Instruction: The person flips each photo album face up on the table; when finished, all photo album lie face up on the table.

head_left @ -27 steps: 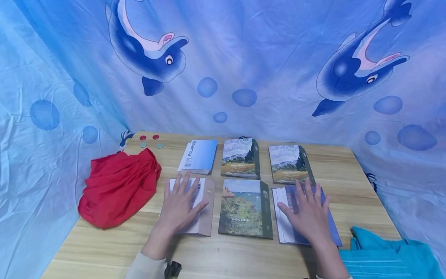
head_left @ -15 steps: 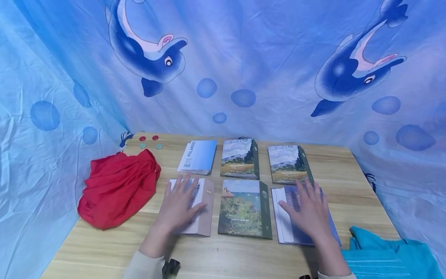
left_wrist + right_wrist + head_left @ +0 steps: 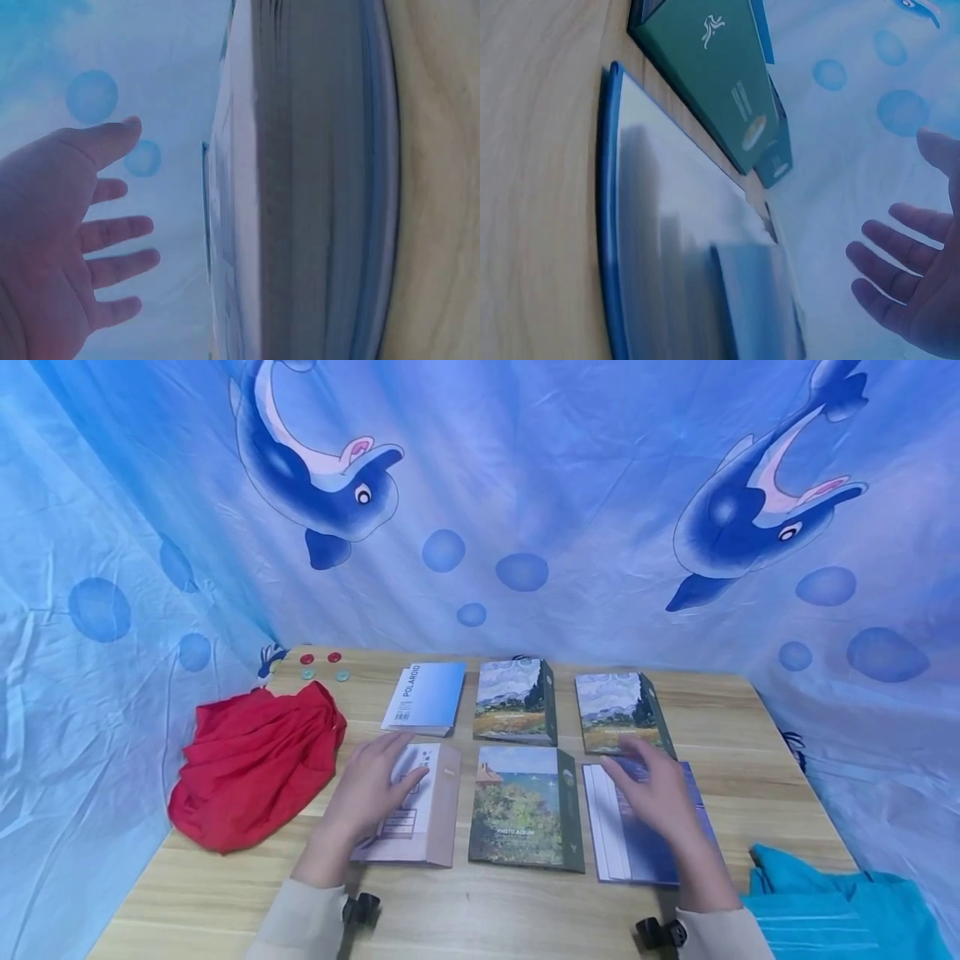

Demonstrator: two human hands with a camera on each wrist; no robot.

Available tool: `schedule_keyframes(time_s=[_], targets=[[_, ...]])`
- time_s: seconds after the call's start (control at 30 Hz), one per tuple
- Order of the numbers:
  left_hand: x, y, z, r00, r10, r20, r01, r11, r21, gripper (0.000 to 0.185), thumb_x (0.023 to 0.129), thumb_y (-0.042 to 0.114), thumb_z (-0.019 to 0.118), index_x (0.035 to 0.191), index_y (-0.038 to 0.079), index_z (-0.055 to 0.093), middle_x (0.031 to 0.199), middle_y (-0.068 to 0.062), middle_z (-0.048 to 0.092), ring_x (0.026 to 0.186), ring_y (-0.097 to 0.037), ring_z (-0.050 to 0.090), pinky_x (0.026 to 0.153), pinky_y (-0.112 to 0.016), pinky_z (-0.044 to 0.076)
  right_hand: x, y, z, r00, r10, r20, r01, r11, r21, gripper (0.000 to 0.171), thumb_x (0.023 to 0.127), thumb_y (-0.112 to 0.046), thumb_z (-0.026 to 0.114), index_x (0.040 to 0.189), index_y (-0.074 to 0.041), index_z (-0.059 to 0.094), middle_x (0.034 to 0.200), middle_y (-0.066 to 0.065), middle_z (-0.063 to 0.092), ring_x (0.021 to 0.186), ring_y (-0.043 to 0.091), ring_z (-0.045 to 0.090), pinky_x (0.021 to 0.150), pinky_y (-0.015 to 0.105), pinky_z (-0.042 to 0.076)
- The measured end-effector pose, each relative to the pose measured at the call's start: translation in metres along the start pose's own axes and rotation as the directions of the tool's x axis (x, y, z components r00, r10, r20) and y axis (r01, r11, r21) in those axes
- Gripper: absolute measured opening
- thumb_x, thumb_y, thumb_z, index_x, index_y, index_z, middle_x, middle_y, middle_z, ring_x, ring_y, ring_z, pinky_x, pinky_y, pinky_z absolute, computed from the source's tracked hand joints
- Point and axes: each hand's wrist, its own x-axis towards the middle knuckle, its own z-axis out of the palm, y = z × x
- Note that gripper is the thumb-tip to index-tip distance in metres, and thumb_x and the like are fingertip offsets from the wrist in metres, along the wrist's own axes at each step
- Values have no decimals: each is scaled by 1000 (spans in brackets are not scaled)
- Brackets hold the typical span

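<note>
Over the front-left album (image 3: 438, 810), which has a pale cover and pinkish spine, my left hand (image 3: 367, 789) hovers with loosely bent fingers. In the left wrist view that hand (image 3: 67, 232) is apart from the album's thick page edge (image 3: 315, 187), palm visible and holding nothing. My right hand (image 3: 660, 793) is above a blue-purple book (image 3: 637, 843) at front right. The right wrist view has the hand (image 3: 915, 262) apart from the book's pale surface (image 3: 675, 187), its fingers relaxed. Between the hands lies a green-spined photo album (image 3: 517, 810) with a seaside painting.
Behind stand a blue Polaroid album (image 3: 427, 693) and two landscape-covered photo albums (image 3: 510, 697), (image 3: 618, 710). A red cloth (image 3: 258, 764) lies left, a teal cloth (image 3: 840, 902) front right. Several red and green discs (image 3: 307, 658) lie at back left. A dolphin-print curtain (image 3: 525, 485) hangs behind.
Both hands have drawn back slightly toward me, and their spread fingers have come closer together and bent. More of the pale album's cover shows. The albums have stayed in place.
</note>
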Motion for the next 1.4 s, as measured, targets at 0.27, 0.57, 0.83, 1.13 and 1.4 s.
schedule_keyframes(time_s=[0.27, 0.57, 0.83, 1.13, 1.4], targets=[[11, -8, 1, 999, 20, -26, -21, 999, -49, 61, 92, 34, 74, 144, 7, 55, 150, -19, 49, 138, -38, 45, 110, -58, 41, 19, -3, 22, 997, 47, 64, -58, 982, 181, 49, 98, -38, 67, 132, -4, 62, 124, 17, 68, 115, 36, 65, 100, 53, 51], [19, -18, 2, 1000, 13, -15, -14, 998, -66, 59, 93, 32, 73, 143, 5, 56, 149, -20, 49, 138, -39, 46, 112, -57, 40, 42, -15, 37, 991, 20, 135, -55, 963, 264, 44, 99, -34, 67, 136, -10, 61, 126, 15, 67, 115, 36, 64, 100, 52, 52], [29, -22, 4, 998, -39, 42, 42, 997, -71, 62, 94, 36, 71, 147, 9, 52, 153, -18, 45, 141, -38, 42, 113, -56, 39, 66, -33, 54, 984, -7, 177, -56, 936, 348, 50, 100, -33, 66, 139, -3, 57, 127, 18, 65, 117, 37, 63, 99, 50, 53], [49, -30, -2, 996, -53, 73, 55, 998, -15, 69, 95, 39, 70, 152, 9, 46, 159, -20, 34, 143, -43, 36, 111, -63, 38, 93, -51, 87, 963, 38, 268, -142, 913, 383, 58, 99, -39, 65, 145, -6, 52, 130, 14, 64, 118, 32, 62, 97, 49, 53], [64, -35, -23, 981, -49, 187, 53, 998, -16, 74, 94, 38, 71, 153, 4, 42, 158, -25, 33, 143, -47, 34, 112, -64, 36, 110, -73, 105, 953, -44, 299, -77, 921, 381, 49, 101, -31, 64, 142, -8, 54, 124, 14, 67, 109, 29, 66, 91, 43, 57]])
